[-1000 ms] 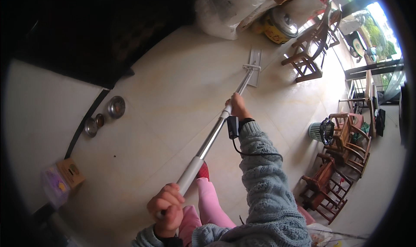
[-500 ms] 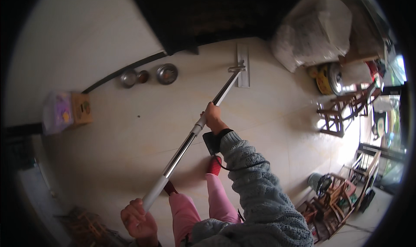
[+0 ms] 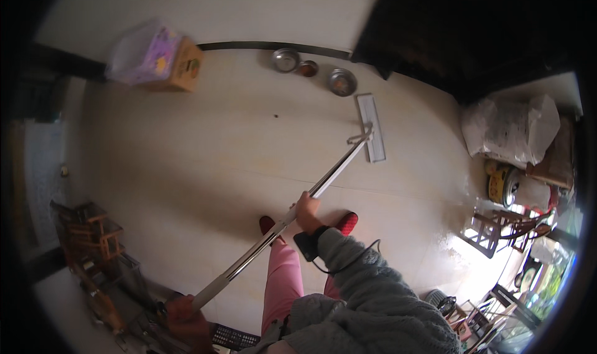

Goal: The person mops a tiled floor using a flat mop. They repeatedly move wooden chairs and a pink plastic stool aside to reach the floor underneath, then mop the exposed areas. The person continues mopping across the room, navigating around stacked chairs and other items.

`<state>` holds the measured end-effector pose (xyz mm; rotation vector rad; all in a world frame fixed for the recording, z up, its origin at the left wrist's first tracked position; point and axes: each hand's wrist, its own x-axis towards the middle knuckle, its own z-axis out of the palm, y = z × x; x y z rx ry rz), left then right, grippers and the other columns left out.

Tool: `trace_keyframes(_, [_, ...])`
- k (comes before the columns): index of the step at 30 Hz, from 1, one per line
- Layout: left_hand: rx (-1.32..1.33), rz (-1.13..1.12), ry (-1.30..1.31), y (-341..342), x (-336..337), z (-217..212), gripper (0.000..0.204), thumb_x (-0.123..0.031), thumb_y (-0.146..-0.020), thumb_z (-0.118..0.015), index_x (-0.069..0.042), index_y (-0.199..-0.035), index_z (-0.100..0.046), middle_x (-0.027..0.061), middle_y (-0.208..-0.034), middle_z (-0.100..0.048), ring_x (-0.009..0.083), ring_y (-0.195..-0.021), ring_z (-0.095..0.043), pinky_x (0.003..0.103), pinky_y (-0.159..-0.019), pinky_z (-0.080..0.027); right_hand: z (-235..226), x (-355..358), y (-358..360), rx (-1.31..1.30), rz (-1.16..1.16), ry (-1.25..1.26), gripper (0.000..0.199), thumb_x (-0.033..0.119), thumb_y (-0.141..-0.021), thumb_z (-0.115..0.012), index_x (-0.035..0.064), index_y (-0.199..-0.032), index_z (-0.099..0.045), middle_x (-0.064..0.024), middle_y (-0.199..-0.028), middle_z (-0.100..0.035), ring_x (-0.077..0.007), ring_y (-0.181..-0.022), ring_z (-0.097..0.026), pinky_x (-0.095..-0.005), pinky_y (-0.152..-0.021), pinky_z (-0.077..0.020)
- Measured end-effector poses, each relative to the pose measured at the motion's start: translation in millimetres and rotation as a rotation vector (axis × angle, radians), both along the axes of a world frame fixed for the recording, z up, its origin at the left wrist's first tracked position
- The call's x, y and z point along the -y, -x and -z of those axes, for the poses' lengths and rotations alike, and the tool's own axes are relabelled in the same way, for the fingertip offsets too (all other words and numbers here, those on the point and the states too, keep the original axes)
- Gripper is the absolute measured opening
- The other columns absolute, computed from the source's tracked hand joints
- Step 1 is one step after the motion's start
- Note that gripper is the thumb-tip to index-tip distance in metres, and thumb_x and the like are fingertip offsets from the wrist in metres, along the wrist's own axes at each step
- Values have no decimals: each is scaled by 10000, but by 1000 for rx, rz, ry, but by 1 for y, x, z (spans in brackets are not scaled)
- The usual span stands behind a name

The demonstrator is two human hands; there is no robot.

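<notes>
A flat mop with a long silver handle point(image 3: 329, 175) runs from the lower left up to its white rectangular head point(image 3: 371, 128), which lies flat on the pale tiled floor. My right hand point(image 3: 306, 210) grips the handle about halfway along. My left hand point(image 3: 184, 310) holds the white upper end of the handle at the lower left. A dark device is strapped at my right wrist, with a cable running down the grey knitted sleeve. Below are my pink trousers and red shoes point(image 3: 347, 222).
Three metal bowls point(image 3: 285, 60) stand by the wall just beyond the mop head. A cardboard box point(image 3: 180, 66) with a plastic bag is at the upper left. Wooden chairs point(image 3: 497, 226), a white sack point(image 3: 510, 127) and a yellow tin are on the right. Wooden furniture is stacked at the lower left.
The view has swung round, so bowls and box now sit higher and further right. The mop head has moved across the floor to beside the bowls. Both hands kept their grip.
</notes>
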<state>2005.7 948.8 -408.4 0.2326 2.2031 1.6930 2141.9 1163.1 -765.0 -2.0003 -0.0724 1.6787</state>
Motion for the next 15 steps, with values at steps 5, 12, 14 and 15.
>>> trace_keyframes(5, [-130, -70, 1, 94, 93, -60, 175, -115, -840, -417, -78, -674, -460, 7, -645, -434, 116, -603, -420, 255, -639, -401, -48, 77, 140, 35, -187, 202, 379, 268, -822, -517, -72, -972, -441, -203, -856, -601, -295, -741, -626, -410, -642, -505])
trace_keyframes(12, [-392, 5, 132, 163, 213, -125, 134, -142, -847, -456, -57, -790, -543, 22, -720, -503, 136, -669, -472, 314, -745, -434, -117, 192, 330, -312, -274, 216, 305, 276, -827, -511, -2, -943, -458, -146, -754, -557, -285, -655, -579, -415, -572, -477])
trace_keyframes(14, [-40, -18, -514, 159, 218, -148, 103, -133, -831, -496, -52, -847, -557, 22, -706, -499, 149, -677, -461, 348, -744, -409, -128, 221, 375, -282, -310, 232, 240, 215, -824, -526, -7, -874, -449, -127, -653, -517, -269, -523, -562, -407, -478, -480])
trace_keyframes(15, [-133, -251, -472, 154, 216, -159, 78, -115, -813, -497, -54, -777, -529, 32, -646, -471, 152, -611, -419, 348, -670, -383, -135, 233, 393, -418, -287, 200, 232, 212, -828, -523, -4, -858, -442, -125, -651, -514, -269, -526, -561, -410, -474, -482])
